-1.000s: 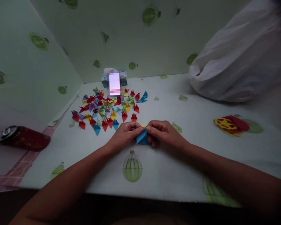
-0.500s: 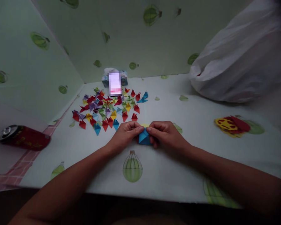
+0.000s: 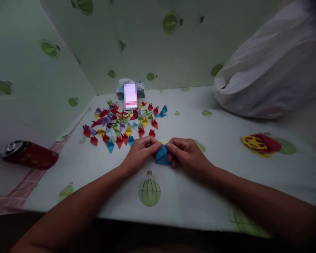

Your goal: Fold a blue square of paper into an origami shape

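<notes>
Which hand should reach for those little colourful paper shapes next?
Probably the left hand: it's nearer the little colourful folded paper shapes. Both it and the right hand pinch the blue folded paper; the right could hold it.

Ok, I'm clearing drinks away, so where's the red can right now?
In the head view, the red can is at the far left, by the pink brick-patterned strip, left of both the folded paper pieces and the left hand.

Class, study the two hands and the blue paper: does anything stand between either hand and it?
Nothing visible does: the left hand and the right hand both pinch the blue paper directly. The colourful folded papers lie beyond, towards the left.
</notes>
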Available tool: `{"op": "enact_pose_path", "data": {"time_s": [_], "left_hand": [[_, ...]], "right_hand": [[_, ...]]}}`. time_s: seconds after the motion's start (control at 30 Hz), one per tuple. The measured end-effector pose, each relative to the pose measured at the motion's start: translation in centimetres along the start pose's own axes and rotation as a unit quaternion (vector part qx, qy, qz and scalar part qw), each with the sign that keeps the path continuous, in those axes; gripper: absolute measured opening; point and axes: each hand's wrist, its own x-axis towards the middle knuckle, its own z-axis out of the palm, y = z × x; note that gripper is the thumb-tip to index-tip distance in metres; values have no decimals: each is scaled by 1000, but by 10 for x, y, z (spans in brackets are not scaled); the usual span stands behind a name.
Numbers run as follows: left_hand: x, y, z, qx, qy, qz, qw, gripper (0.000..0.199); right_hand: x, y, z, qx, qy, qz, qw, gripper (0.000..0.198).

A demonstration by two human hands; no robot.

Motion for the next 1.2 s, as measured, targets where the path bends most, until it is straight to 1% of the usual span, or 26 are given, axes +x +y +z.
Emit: {"op": "enact_pose_path", "data": {"time_s": [0.13, 0.2, 0.33, 0.47, 0.57, 0.7, 0.9, 1.07, 1.2], "left_hand": [[-3, 2, 0, 63, 0, 49, 997, 29], [-3, 2, 1, 83, 2, 62, 995, 33], [-2, 0, 1, 40, -4, 46, 998, 41], [-2, 0, 2, 32, -8, 30, 999, 36], [-3, 1, 2, 45, 1, 40, 998, 31], [-4, 1, 2, 52, 4, 49, 997, 29], [-2, 1, 0, 40, 7, 53, 998, 25], [-3, 0, 1, 53, 27, 65, 996, 20], [-3, -2, 3, 25, 59, 86, 994, 20]], "right_hand": [[2, 1, 1, 38, -12, 11, 999, 32], [2, 1, 1, 49, -12, 12, 999, 31], [2, 1, 1, 51, 4, 8, 999, 32], [0, 2, 1, 27, 14, -9, 1000, 31], [-1, 0, 2, 13, 3, -20, 1000, 29], [-1, -2, 3, 40, -18, -6, 999, 29], [0, 3, 3, 61, 12, -8, 998, 28], [2, 5, 2, 68, -1, -21, 997, 22], [0, 6, 2, 35, 36, -54, 997, 17]]}}
